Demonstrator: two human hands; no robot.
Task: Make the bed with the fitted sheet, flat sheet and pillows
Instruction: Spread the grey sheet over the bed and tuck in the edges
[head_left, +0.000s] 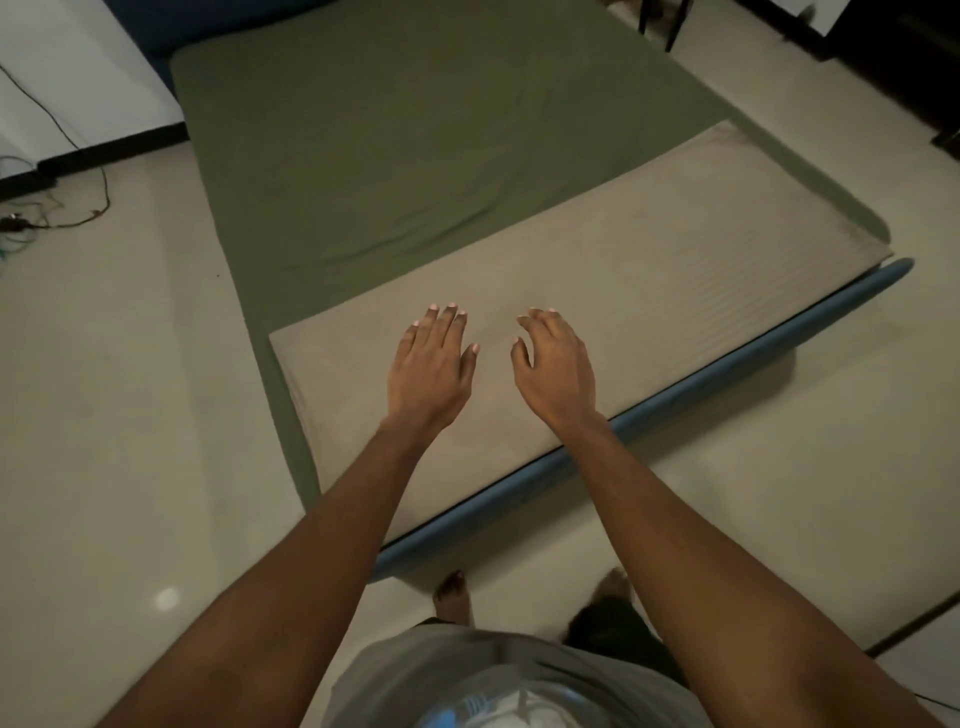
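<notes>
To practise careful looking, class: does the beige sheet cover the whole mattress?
No, the beige sheet lies folded across the near end, leaving the green fitted sheet bare beyond.

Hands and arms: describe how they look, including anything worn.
The left arm and right arm are bare, with no sleeves in view. The left hand and right hand carry no gloves, rings, watch or bands. The fingers have short nails. A grey shirt shows at the bottom edge.
</notes>
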